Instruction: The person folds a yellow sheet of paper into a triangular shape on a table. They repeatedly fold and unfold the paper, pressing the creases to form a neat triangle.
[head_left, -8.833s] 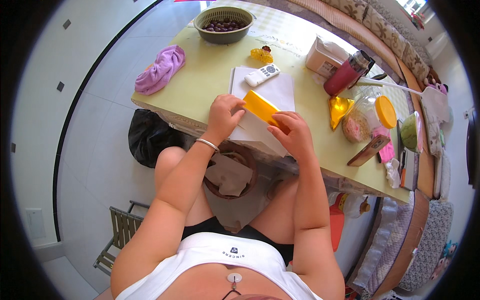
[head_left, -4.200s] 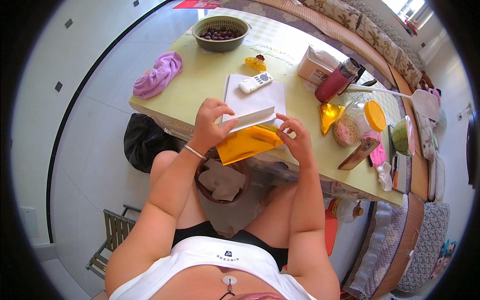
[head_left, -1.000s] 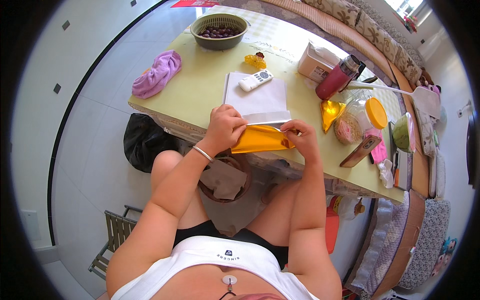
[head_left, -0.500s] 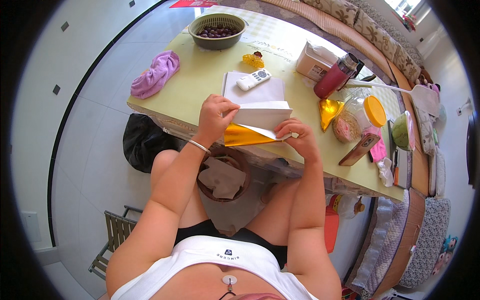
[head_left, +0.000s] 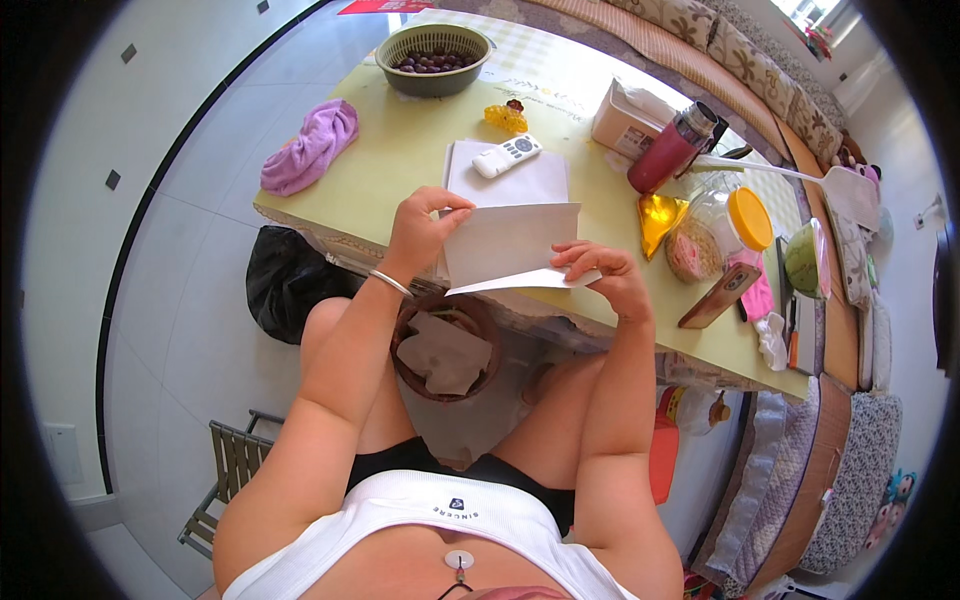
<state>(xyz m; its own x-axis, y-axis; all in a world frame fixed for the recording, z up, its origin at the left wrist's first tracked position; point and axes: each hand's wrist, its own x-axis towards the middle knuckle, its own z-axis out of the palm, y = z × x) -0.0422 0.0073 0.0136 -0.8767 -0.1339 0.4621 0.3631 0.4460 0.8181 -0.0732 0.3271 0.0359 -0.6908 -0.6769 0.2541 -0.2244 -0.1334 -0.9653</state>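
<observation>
Pinching the creased white sheet by its upper-left corner in our left hand, we touch its lower-right end with our right hand, grip unclear; it spans lengthwise between the 2, at the near edge of the table.

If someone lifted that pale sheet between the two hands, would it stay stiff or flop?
The pale sheet would probably be light and rather floppy, since its edges look paper-thin. It may bend most readily along its near edge, where a brighter strip appears folded.
</observation>
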